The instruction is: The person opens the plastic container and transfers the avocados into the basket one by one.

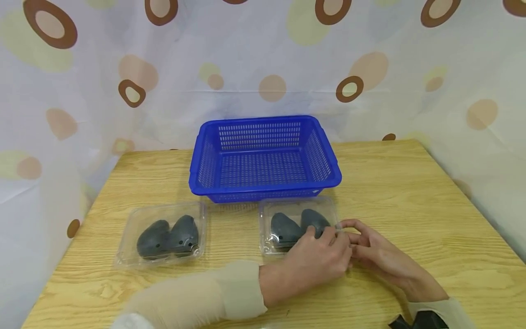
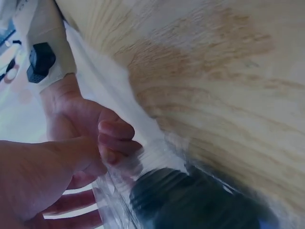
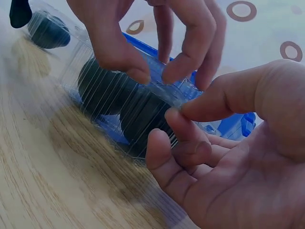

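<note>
Sleeve [image 1: 197,292], clear box [image 1: 264,228] under left fingers [image 1: 327,235], against right fingers [image 1: 351,223]

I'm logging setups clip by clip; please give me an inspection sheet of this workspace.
Surface: wood-grain table.
Job's things: right-hand clear box holding two dark pieces.
Clutter: nothing loose seen; left-hand clear box with two more dark pieces, blue basket behind both boxes.
Hands: left hand has curved fingers at the first box's right end, grip unclear; right hand appears to pinch that end.
Cables: nothing seen.
Surroundings: patterned sheet behind the table; black device on the right sleeve.
</note>
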Motion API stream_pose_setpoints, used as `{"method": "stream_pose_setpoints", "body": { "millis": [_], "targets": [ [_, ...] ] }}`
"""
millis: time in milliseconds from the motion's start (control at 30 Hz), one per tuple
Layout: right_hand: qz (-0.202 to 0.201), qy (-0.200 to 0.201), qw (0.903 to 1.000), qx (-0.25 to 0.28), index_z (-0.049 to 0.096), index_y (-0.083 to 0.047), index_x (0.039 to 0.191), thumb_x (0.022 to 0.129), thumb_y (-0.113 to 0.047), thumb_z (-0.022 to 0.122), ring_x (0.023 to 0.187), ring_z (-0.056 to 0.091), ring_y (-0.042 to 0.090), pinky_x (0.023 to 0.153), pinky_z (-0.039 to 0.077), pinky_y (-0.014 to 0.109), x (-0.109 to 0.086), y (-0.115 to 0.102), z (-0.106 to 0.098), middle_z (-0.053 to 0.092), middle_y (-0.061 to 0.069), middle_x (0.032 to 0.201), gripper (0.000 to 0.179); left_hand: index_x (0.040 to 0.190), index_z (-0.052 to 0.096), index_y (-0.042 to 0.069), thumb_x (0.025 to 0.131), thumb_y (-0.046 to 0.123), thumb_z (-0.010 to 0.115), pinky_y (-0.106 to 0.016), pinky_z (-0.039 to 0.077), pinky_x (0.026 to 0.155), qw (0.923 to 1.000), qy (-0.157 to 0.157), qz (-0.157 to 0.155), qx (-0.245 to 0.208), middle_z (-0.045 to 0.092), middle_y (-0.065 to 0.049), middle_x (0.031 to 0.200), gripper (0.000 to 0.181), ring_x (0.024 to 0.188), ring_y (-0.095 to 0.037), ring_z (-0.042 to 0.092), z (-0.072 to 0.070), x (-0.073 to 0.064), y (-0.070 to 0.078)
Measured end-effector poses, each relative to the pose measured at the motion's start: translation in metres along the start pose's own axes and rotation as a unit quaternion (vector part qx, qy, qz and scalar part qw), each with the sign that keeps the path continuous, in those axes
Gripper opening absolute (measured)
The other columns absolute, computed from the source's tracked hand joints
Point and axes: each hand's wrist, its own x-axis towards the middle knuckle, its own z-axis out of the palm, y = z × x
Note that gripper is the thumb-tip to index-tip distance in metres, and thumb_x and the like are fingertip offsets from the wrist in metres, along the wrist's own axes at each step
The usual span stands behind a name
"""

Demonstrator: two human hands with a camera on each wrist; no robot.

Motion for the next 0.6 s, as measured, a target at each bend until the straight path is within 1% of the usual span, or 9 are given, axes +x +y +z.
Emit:
{"method": "stream_pose_setpoints", "body": {
  "millis": [67, 133, 233, 333, 467, 600],
  "targets": [
    [0.004, 0.003, 0.9999, -0.010, 0.032, -0.012, 0.139, 0.101, 0.000, 0.044, 0.097, 0.063, 0.009, 0.086, 0.053, 0.027, -0.001, 0.000, -0.001, 0.069, 0.000, 0.112, 0.042, 0.088, 0.070, 0.024, 0.103, 0.021, 0.045, -0.028, 0.056, 0.057, 1.0000, -0.009, 0.001, -0.004, 0.064, 0.008, 0.096, 0.030, 0.081, -0.011, 0.062, 0.000, 0.004, 0.003],
    [0.011, 0.009, 0.9998, -0.014, 0.031, -0.013, 0.140, 0.100, 0.000, 0.044, 0.103, 0.062, 0.009, 0.091, 0.052, 0.028, -0.002, 0.000, -0.001, 0.069, 0.000, 0.115, 0.043, 0.086, 0.070, 0.024, 0.104, 0.016, 0.041, -0.029, 0.057, 0.058, 0.9997, -0.023, 0.001, -0.006, 0.064, 0.008, 0.096, 0.035, 0.082, -0.011, 0.062, 0.000, 0.008, 0.006],
    [0.018, 0.019, 0.9995, -0.017, 0.031, -0.012, 0.141, 0.101, -0.002, 0.045, 0.106, 0.062, 0.009, 0.093, 0.052, 0.028, -0.002, 0.000, 0.000, 0.067, 0.001, 0.119, 0.044, 0.087, 0.072, 0.023, 0.103, 0.011, 0.037, -0.031, 0.060, 0.058, 0.9993, -0.038, 0.000, 0.002, 0.063, 0.008, 0.094, 0.040, 0.082, -0.011, 0.063, 0.001, 0.012, 0.009],
    [0.023, 0.031, 0.9990, -0.022, 0.032, -0.013, 0.141, 0.101, -0.004, 0.046, 0.108, 0.062, 0.009, 0.093, 0.053, 0.028, -0.002, -0.002, 0.002, 0.066, 0.000, 0.122, 0.043, 0.088, 0.073, 0.021, 0.102, 0.010, 0.037, -0.032, 0.060, 0.057, 0.9992, -0.040, -0.002, 0.005, 0.064, 0.007, 0.093, 0.040, 0.081, -0.011, 0.063, 0.001, 0.014, 0.011],
    [0.029, 0.041, 0.9983, -0.027, 0.033, -0.013, 0.140, 0.101, -0.006, 0.048, 0.107, 0.063, 0.008, 0.093, 0.053, 0.027, -0.002, -0.003, 0.003, 0.066, 0.000, 0.123, 0.043, 0.092, 0.073, 0.021, 0.102, 0.010, 0.038, -0.032, 0.060, 0.056, 0.9985, -0.053, 0.012, 0.001, 0.064, 0.004, 0.095, 0.039, 0.083, -0.012, 0.062, 0.000, 0.015, 0.010],
    [0.031, 0.044, 0.9982, -0.026, 0.031, -0.010, 0.141, 0.100, -0.005, 0.050, 0.107, 0.063, 0.008, 0.092, 0.054, 0.027, -0.002, -0.003, 0.003, 0.066, -0.001, 0.123, 0.046, 0.095, 0.073, 0.019, 0.102, 0.008, 0.036, -0.029, 0.057, 0.053, 0.9972, -0.067, 0.035, -0.004, 0.063, 0.004, 0.096, 0.040, 0.086, -0.013, 0.061, 0.000, 0.016, 0.009]
  ]
}}
